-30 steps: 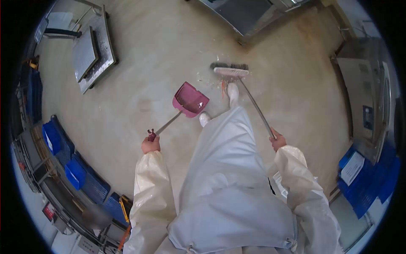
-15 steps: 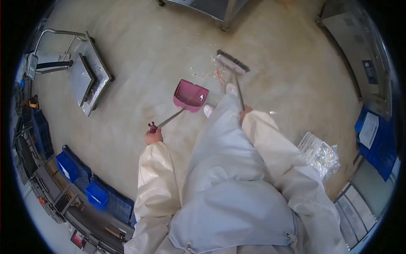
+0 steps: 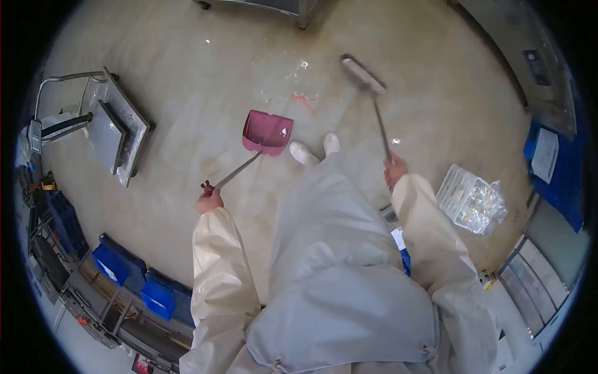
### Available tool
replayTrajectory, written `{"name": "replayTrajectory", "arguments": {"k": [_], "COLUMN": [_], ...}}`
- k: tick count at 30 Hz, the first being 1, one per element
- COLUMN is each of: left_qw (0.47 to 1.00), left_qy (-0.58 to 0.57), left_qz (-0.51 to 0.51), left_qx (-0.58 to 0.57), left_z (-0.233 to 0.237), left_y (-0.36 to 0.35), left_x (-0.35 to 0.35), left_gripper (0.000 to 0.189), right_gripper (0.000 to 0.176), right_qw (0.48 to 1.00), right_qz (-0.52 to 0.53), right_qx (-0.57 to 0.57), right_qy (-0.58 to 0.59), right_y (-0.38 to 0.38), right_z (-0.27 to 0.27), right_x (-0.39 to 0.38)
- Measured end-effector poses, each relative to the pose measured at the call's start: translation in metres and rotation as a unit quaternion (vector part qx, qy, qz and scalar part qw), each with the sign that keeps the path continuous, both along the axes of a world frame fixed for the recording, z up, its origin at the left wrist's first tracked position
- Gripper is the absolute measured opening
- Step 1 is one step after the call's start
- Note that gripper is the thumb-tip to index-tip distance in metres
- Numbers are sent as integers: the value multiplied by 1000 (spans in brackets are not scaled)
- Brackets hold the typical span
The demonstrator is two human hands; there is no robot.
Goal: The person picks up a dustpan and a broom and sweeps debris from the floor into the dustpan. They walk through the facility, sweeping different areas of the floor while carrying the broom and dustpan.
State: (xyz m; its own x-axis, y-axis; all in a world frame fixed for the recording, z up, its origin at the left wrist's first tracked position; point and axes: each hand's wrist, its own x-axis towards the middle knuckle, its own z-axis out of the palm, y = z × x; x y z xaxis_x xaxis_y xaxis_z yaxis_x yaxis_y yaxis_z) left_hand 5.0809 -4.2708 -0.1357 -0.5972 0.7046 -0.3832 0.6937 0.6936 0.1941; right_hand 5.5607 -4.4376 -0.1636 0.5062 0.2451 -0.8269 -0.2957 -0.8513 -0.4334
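The left hand [image 3: 210, 199] is closed around the handle end of a long-handled maroon dustpan [image 3: 268, 128], its fingers curled. The dustpan lies farther off, open and facing up, on the beige floor [image 3: 187, 93], left of 2 white boots [image 3: 313, 149]; a small white scrap [image 3: 284, 132] shows inside it, towards its right side.

The right hand [image 3: 395, 169] is closed around the handle of a broom [image 3: 363, 73]. The broom's pale head, slightly blurred, is far and to the right of the dustpan, slanting from far left to near right, well apart from it. Whether its bristles touch the floor I cannot tell.

Between dustpan and broom head, orange-red strips [image 3: 303, 101] lie on the floor, with white bits [image 3: 303, 64] scattered around and beyond them.

To the left stands a wheeled platform cart [image 3: 136, 134] bearing a metal platform [image 3: 109, 137]. At the near left are 2 blue bins [image 3: 158, 298]. On the right, near the right sleeve [image 3: 430, 218], lies clear crumpled plastic [image 3: 489, 209] against a printed white sheet [image 3: 456, 192]. Farther right is a blue container [image 3: 570, 187] with a white paper [image 3: 545, 155]. Part of a metal table [image 3: 274, 5] shows at the far edge.
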Motion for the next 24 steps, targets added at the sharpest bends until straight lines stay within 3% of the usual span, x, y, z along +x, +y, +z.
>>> {"name": "replayTrajectory", "arguments": {"k": [4, 6, 8, 10, 12, 14, 17, 19, 21, 24], "left_qw": [1000, 1000, 1000, 1000, 1000, 999, 999, 999, 999, 999], "left_qy": [-6, -1, 15, 15, 23, 42, 27, 10, 8, 18], "left_qz": [9, 13, 11, -3, -13, -23, -7, 5, 4, -8], "left_qx": [4, 8, 9, 9, 0, -19, -28, -36, -40, -40], "left_z": [7, 10, 9, -7, -9, 9, 0, 1, 4, 12], "left_y": [-1, 0, -1, -1, -1, 2, 0, -2, -1, 1], "left_x": [7, 6, 8, -7, -6, 6, -2, -1, -1, 5], "left_gripper": [35, 35, 35, 35, 35, 34, 34, 34, 34, 34], "right_gripper": [13, 10, 12, 14, 22, 34, 53, 59, 53, 55], "right_qw": [992, 998, 980, 953, 979, 989, 978, 982, 973, 926], "right_qz": [-55, -6, 118, 204, 185, 88, 71, 104, 220, 351], "right_qx": [48, 31, -37, -64, -44, -19, -2, 3, -9, 111], "right_qy": [107, 48, -154, -215, -77, 121, 194, 157, 73, -83], "right_y": [21, 16, -10, -21, -21, 1, -6, -35, -64, -139], "right_z": [-89, -124, -176, -168, -121, -24, 26, 26, 30, -4], "right_x": [45, 26, -36, -77, -99, -97, -65, -48, -30, 8]}}
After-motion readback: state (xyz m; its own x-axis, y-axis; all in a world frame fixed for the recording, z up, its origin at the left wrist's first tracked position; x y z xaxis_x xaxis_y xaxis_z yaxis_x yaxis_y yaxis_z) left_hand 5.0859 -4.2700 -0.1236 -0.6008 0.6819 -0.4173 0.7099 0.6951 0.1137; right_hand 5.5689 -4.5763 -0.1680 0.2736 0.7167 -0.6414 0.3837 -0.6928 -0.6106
